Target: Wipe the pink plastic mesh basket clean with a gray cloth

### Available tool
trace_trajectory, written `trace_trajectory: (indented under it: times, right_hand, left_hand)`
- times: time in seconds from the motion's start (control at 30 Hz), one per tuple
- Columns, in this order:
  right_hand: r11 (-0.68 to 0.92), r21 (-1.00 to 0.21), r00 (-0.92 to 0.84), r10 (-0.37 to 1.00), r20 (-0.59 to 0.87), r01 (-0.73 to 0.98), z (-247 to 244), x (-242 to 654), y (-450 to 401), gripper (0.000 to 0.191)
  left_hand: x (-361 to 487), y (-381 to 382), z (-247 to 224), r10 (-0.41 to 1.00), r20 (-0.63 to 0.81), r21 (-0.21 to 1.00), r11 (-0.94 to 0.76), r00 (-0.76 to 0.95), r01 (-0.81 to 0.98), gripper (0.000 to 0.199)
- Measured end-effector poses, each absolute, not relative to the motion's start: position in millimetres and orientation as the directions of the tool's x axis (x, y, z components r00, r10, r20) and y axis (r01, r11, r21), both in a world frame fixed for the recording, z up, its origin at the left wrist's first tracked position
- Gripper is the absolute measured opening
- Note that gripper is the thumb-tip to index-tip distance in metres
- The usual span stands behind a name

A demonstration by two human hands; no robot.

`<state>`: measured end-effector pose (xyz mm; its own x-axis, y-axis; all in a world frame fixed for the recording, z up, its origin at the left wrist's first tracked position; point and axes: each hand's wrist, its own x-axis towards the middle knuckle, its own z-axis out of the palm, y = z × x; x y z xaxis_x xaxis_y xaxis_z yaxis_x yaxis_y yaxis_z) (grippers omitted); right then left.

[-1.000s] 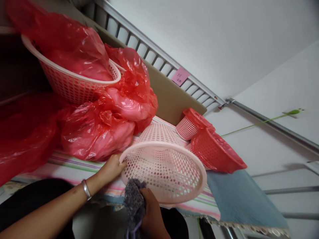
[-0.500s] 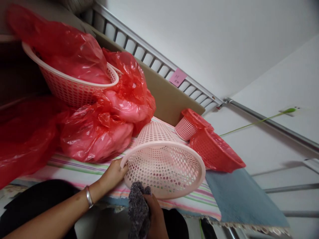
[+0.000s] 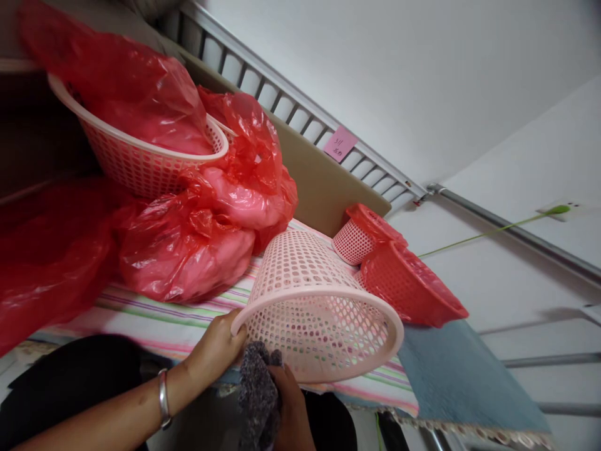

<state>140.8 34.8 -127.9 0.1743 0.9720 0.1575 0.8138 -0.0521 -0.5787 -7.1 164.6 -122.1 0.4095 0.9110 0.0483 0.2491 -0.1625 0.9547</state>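
Note:
A pale pink perforated basket [image 3: 300,263] lies tipped on its side on a striped cloth [image 3: 164,316], its wide mouth facing me. My left hand [image 3: 223,341], with a silver bangle at the wrist, is closed on the left side of the basket's rim. Just below that rim, my right hand [image 3: 291,407] grips a dark grey fuzzy cloth [image 3: 258,394]. The cloth's upper end is close to the basket's lower left edge; whether they touch is unclear.
At the left, another pink basket [image 3: 136,163] holds red plastic, beside bulging red bags [image 3: 188,257]. Red-covered baskets [image 3: 408,282] stand at the right. Behind are a tan board [image 3: 314,175] and metal railing with a pink note [image 3: 340,144]. A blue mat [image 3: 460,376] lies at the right.
The basket's mouth has shifted slightly right and down, showing more of its outer side. My left hand has moved a little with the rim. My right hand still holds the grey cloth.

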Motion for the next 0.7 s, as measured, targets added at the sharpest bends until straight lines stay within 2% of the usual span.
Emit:
trace_trajectory:
  times: [0.13, 0.3, 0.4, 0.5, 0.6, 0.7]
  right_hand:
    - [-0.032, -0.568, 0.174, 0.965, 0.196, 0.822, -123.2, 151.6, 41.4, 0.040]
    - [-0.061, -0.474, 0.266, 0.886, 0.380, 0.878, -105.0, 172.2, 108.2, 0.050]
    - [-0.097, -0.472, 0.270, 0.911, 0.313, 0.876, -90.5, 173.6, 146.2, 0.059]
    - [-0.028, -0.530, 0.208, 0.936, 0.283, 0.847, -76.6, 166.7, 137.4, 0.052]
    - [-0.036, -0.685, 0.163, 0.979, 0.122, 0.728, -75.8, 161.7, 84.4, 0.034]
    - [-0.250, -0.764, 0.121, 0.968, -0.222, 0.595, -99.0, 169.0, 28.2, 0.021]
  left_hand:
    - [-7.1, 160.4, -125.5, 0.907, 0.054, 0.956, -0.168, 0.417, 0.241, 0.022]
    - [-1.8, 159.5, -132.6, 0.896, 0.067, 0.972, -0.157, 0.438, 0.173, 0.023]
    - [0.9, 160.4, -133.1, 0.906, 0.072, 0.979, -0.143, 0.417, 0.143, 0.025]
    - [1.2, 163.6, -131.2, 0.913, 0.062, 0.987, -0.116, 0.404, 0.111, 0.025]
    - [-0.7, 170.0, -128.6, 0.934, 0.024, 0.995, -0.055, 0.355, 0.079, 0.022]
    - [-3.5, 178.6, -125.0, 0.956, -0.063, 0.997, 0.049, 0.286, 0.055, 0.017]
